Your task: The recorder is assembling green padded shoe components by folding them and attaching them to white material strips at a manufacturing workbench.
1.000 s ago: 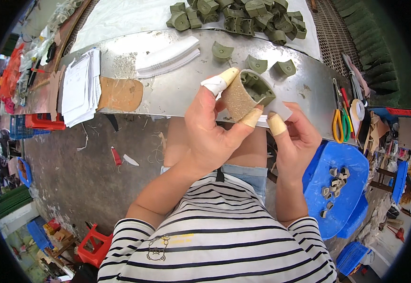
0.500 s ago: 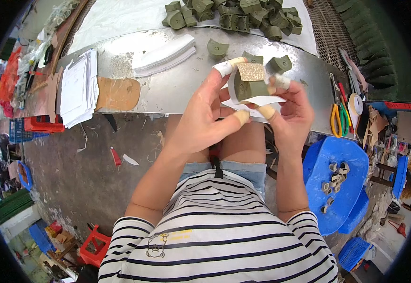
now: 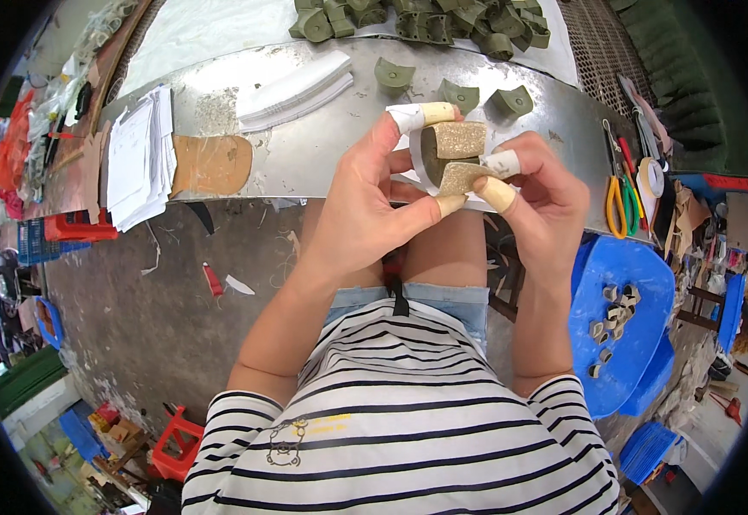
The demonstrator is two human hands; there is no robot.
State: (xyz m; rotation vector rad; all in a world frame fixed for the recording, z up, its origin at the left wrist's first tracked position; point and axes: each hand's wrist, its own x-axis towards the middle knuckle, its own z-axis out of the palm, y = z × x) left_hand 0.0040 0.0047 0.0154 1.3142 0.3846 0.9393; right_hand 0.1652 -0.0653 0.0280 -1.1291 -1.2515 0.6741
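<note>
Above my lap, at the table's near edge, I hold a green shoe heel [image 3: 430,149] partly wrapped in a gold glittery strip [image 3: 460,137] with a white back. My left hand [image 3: 361,210] grips the heel from the left, index finger on top and thumb below. My right hand [image 3: 541,202] pinches the lower flap of the strip between thumb and index finger, against the heel. Pale tape covers several fingertips. Three bare green heels, the left one [image 3: 394,75], the middle one [image 3: 460,94] and the right one [image 3: 511,101], lie just beyond my hands.
A heap of green heels [image 3: 425,21] lies at the back on a white sheet. White strips [image 3: 297,90], papers [image 3: 140,159] and a brown board [image 3: 212,168] sit to the left. Scissors [image 3: 621,202] are at right, above a blue basin [image 3: 619,343] with several small pieces.
The lower flap has folded up against the heel, so its glittery face shows where its white back was. My right hand has shifted slightly right, its thumb now on the flap.
</note>
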